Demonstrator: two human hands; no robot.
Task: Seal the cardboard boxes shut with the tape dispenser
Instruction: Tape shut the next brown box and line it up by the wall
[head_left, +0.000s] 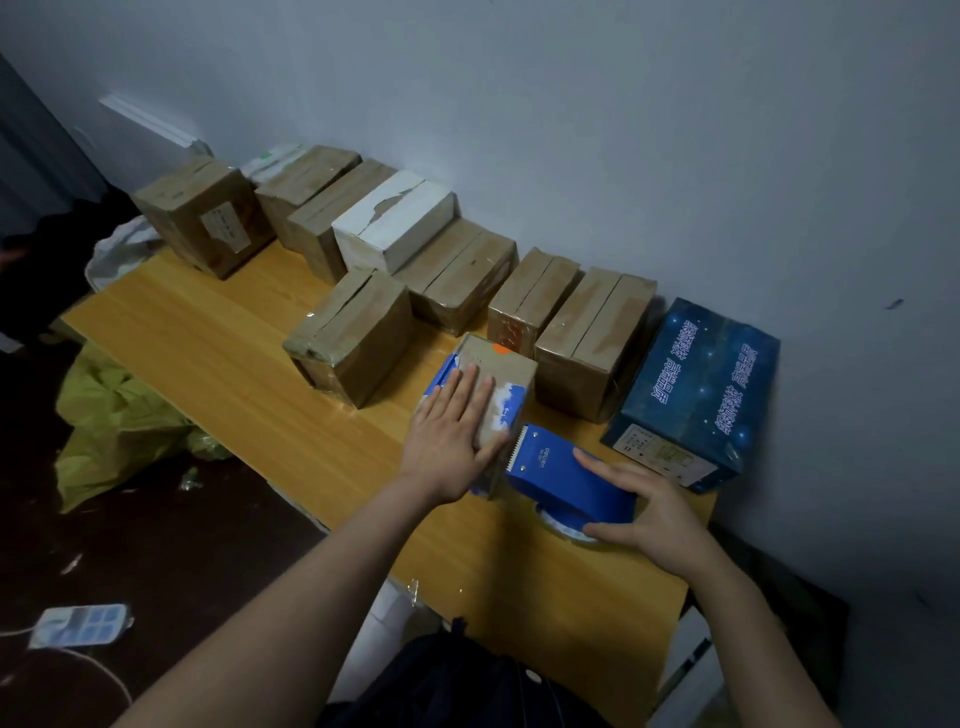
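Note:
A small cardboard box (506, 371) with blue and white patches stands near the front of the wooden table (218, 353). My left hand (452, 436) lies flat on its top, fingers spread. Just right of the box, my right hand (644, 512) grips the blue tape dispenser (561, 475). Its toothed blade touches the box's near right side, and its tape roll shows below. Several brown cardboard boxes (358, 332) stand in rows behind, toward the wall.
A dark blue printed box (701, 384) stands at the right by the wall, a white box (395, 223) sits among the brown ones. On the dark floor to the left lie a yellow bag (114, 421) and a power strip (78, 623).

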